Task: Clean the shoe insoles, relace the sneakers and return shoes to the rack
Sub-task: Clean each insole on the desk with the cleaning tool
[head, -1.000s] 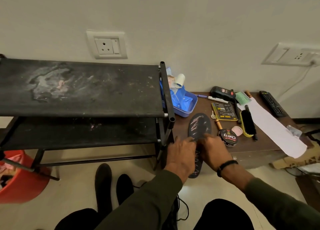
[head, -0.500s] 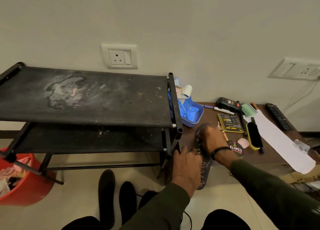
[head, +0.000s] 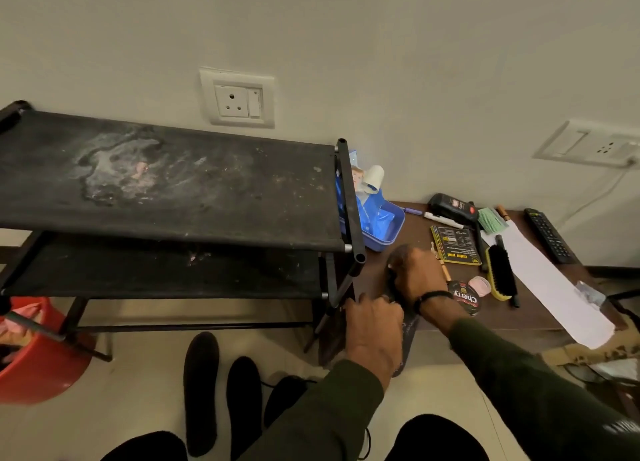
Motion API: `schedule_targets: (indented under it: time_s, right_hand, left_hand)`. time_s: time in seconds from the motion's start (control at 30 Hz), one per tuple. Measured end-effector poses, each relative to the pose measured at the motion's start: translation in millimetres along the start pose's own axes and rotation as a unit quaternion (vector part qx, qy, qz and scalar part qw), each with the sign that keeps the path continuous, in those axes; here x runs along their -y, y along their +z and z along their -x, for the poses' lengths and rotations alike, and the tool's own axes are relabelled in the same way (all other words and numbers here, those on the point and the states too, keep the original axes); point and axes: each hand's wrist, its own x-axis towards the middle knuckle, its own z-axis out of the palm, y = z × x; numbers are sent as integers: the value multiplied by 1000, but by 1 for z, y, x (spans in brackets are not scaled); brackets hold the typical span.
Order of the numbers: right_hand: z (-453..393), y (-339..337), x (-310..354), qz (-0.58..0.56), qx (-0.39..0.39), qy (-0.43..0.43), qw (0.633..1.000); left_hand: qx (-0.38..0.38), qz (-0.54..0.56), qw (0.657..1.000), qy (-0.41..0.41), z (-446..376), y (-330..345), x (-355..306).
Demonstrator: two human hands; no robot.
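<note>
A dark patterned insole (head: 410, 329) lies lengthwise on the brown table (head: 415, 242), its heel end hanging over the front edge. My left hand (head: 372, 325) grips the insole's heel part at the table edge. Over its toe end lies my right hand (head: 414, 275), fingers curled down round the tip, hiding most of it. Two more black insoles (head: 201, 391) (head: 244, 405) lie on the floor below. A dark shoe (head: 284, 396) with a loose lace sits beside them. To the left stands the black two-shelf shoe rack (head: 173, 183), with nothing on its shelves.
The table holds a blue tray (head: 386, 228), a black shoe brush (head: 500, 270), a polish tin (head: 464, 299), a notebook, pens, a white paper strip (head: 550, 280) and a remote (head: 549, 235). A red bucket (head: 38, 356) stands at the far left, under the rack's end.
My right hand has slid from the insole's middle up to its toe end. The left hand has stayed at the heel part. The camera has tilted upward.
</note>
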Motion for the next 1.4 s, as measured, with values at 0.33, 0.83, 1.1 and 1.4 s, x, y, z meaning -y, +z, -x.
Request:
schedule_targets:
  time_s: [0.33,0.83,1.1,1.4]
  right_hand:
    - [-15,-4,-5,-28,3,2,1000]
    - [-42,-5,-5,-30,-20,66,997]
    - [12,7,-23,-35,5,-45,998]
    - [-53,-8,-40,3,-9,11,1000]
  left_hand:
    - [14,58,998,15,-3,2,2]
    - [80,48,996,16,-7,-19,-6]
    - [68,66,995,8,-8,-14,-4]
    - [52,10,998,44,-2,-14,-5]
